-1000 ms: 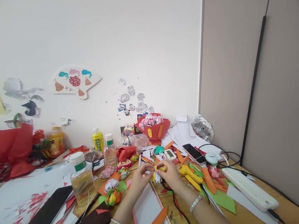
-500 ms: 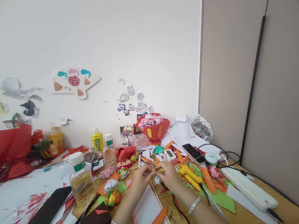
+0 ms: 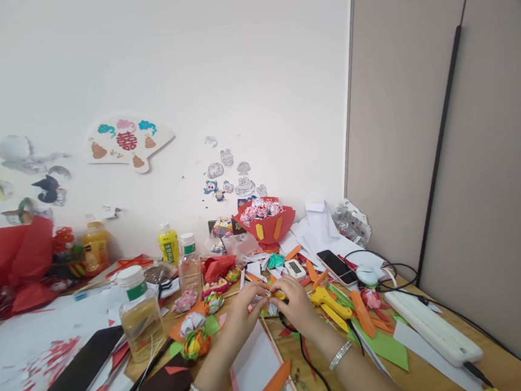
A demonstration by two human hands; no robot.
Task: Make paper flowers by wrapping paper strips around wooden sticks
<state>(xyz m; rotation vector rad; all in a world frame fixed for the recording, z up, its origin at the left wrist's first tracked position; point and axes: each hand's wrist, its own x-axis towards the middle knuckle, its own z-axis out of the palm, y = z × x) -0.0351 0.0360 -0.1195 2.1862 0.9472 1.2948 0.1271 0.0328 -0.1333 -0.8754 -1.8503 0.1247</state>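
My left hand (image 3: pixel 249 305) and my right hand (image 3: pixel 292 305) meet above the middle of the desk, with fingertips pinched close together. Between them is something small, mostly covered by the fingers; I cannot make out what it is. Bits of yellow and white show around the fingertips. Right of my right hand lies a yellow glue gun (image 3: pixel 329 305). Crumpled paper flowers (image 3: pixel 197 343) in orange, green and white sit left of my left hand. Below my hands is a white sheet with a pink edge (image 3: pixel 257 366), and an orange paper strip (image 3: pixel 272 389) rests across it.
A clear jar with a white lid (image 3: pixel 139 315) stands at left. Behind my hands are a red paper bouquet (image 3: pixel 267 228), a small white timer (image 3: pixel 295 270) and a phone (image 3: pixel 337 266). A white power strip (image 3: pixel 434 326) and black cables (image 3: pixel 318 367) lie at right.
My hands stay together in nearly the same place, with the fingers slightly shifted at the small thing. The view has moved very little.
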